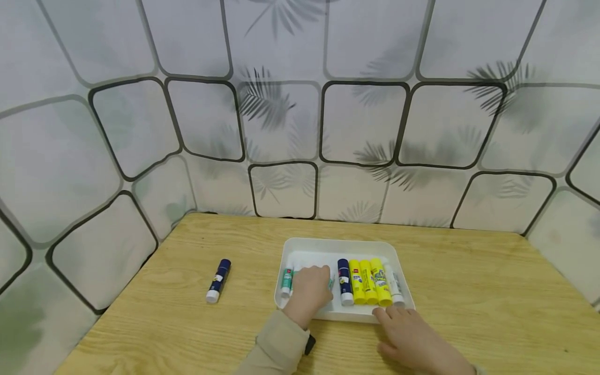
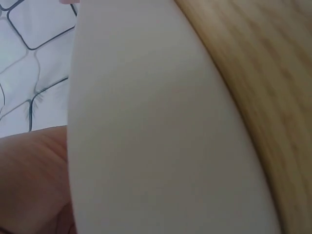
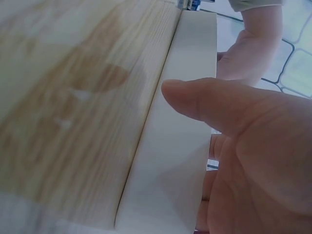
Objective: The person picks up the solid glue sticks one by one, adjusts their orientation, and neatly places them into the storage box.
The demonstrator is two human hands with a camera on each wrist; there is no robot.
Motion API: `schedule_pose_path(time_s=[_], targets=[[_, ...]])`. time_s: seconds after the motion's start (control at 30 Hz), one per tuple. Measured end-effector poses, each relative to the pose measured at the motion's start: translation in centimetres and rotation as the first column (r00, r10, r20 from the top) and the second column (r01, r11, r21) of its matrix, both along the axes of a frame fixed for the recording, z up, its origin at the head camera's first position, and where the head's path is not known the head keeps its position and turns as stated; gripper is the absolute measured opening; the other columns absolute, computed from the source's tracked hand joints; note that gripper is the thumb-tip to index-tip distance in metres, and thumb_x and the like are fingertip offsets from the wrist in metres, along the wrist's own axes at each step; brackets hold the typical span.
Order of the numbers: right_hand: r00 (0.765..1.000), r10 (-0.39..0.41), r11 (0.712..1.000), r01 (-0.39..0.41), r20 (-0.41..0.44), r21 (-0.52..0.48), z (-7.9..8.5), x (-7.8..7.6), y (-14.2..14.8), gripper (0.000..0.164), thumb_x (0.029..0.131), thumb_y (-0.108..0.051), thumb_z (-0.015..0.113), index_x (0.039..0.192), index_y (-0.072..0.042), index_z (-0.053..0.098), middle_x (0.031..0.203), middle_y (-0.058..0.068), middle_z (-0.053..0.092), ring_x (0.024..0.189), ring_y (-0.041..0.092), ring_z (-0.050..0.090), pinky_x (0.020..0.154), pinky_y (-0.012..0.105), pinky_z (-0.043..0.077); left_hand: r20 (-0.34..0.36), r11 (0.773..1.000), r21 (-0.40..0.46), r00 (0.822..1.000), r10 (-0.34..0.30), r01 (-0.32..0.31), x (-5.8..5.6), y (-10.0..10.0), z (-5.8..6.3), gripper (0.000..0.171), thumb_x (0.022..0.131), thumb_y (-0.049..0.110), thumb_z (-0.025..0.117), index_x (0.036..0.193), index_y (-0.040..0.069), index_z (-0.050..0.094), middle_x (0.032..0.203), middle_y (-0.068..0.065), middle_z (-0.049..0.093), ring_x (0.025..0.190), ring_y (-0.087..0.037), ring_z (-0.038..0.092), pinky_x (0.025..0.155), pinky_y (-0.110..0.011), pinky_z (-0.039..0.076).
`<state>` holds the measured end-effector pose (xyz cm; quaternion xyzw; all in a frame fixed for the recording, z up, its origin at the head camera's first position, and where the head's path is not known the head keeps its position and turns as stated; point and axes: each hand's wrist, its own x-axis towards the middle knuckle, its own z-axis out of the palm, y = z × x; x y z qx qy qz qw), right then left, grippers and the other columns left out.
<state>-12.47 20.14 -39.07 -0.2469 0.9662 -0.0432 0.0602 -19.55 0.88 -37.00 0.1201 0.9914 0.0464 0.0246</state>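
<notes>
A white tray point(image 1: 305, 245) holds a row of glue sticks. My left hand point(image 1: 310, 289) reaches into its left half, fingers pointing down and hidden by the back of the hand. Teal bits of glue stick show on either side of it; whether the fingers hold one, I cannot tell. A small teal glue stick point(image 1: 287, 280) lies left of that hand. To its right lie a dark blue glue stick point(image 1: 345, 281), several yellow glue sticks point(image 1: 369, 281) and a white glue stick point(image 1: 395, 286). My right hand point(image 1: 408, 333) rests its fingers over the front rim, thumb point(image 3: 195, 97) extended outside the wall.
Another dark blue glue stick point(image 1: 218, 281) with a white cap lies on the wooden table point(image 1: 178, 323), left of the tray. A patterned curtain point(image 1: 281, 125) hangs behind the table and along both sides.
</notes>
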Motion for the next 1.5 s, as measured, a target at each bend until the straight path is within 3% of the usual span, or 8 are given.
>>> schedule_pose_path(time_s=[0.3, 0.5, 0.83, 1.2, 1.5], targets=[[1.0, 0.01, 1.0, -0.01, -0.011, 0.004, 0.0, 0.0, 0.0, 0.047, 0.075, -0.035, 0.066, 0.109, -0.007, 0.05, 0.088, 0.0, 0.052, 0.078, 0.017, 0.047, 0.075, 0.042, 0.042, 0.025, 0.999, 0.0, 0.999, 0.038, -0.038, 0.4, 0.5, -0.2, 0.029, 0.071, 0.026, 0.071, 0.088, 0.009, 0.056, 0.069, -0.004, 0.054, 0.06, -0.02, 0.052, 0.052, -0.032, 0.045], [1.0, -0.005, 1.0, 0.005, 0.006, 0.005, 0.0, 0.0, 0.0, 0.046, 0.075, -0.035, 0.066, 0.109, -0.008, 0.05, 0.088, 0.0, 0.051, 0.078, 0.017, 0.046, 0.075, 0.043, 0.042, 0.042, 0.999, 0.01, 0.998, 0.043, -0.044, 0.5, 0.4, -0.1, 0.034, 0.072, 0.027, 0.071, 0.096, 0.008, 0.055, 0.072, -0.006, 0.056, 0.06, -0.019, 0.052, 0.051, -0.031, 0.046], [1.0, -0.003, 1.0, 0.003, -0.018, 0.009, 0.0, 0.0, -0.1, 0.045, 0.075, -0.035, 0.066, 0.108, -0.008, 0.05, 0.087, -0.001, 0.051, 0.078, 0.017, 0.046, 0.075, 0.042, 0.041, -0.048, 0.998, 0.025, 0.998, 0.051, -0.05, -0.1, -0.3, -0.7, 0.023, 0.077, 0.022, 0.068, 0.089, 0.008, 0.053, 0.071, -0.007, 0.057, 0.061, -0.021, 0.057, 0.05, -0.032, 0.048], [1.0, -0.027, 1.0, 0.027, 0.013, 0.014, 0.2, 0.1, -0.2, 0.046, 0.075, -0.035, 0.065, 0.108, -0.007, 0.05, 0.088, 0.001, 0.052, 0.079, 0.018, 0.047, 0.077, 0.043, 0.041, -0.068, 0.998, 0.039, 0.997, 0.048, -0.045, -0.3, -0.7, -0.8, 0.026, 0.074, 0.025, 0.07, 0.086, 0.008, 0.054, 0.073, -0.008, 0.059, 0.065, -0.024, 0.058, 0.051, -0.034, 0.048], [1.0, -0.013, 1.0, 0.013, -0.017, 0.008, 0.0, 0.1, -0.2, 0.043, 0.075, -0.034, 0.065, 0.106, -0.008, 0.051, 0.085, -0.001, 0.05, 0.076, 0.016, 0.046, 0.076, 0.042, 0.041, -0.047, 0.999, 0.028, 0.998, 0.029, -0.028, 0.0, -0.7, -0.3, 0.028, 0.076, 0.031, 0.069, 0.086, 0.008, 0.055, 0.068, -0.005, 0.056, 0.057, -0.02, 0.055, 0.047, -0.032, 0.046]])
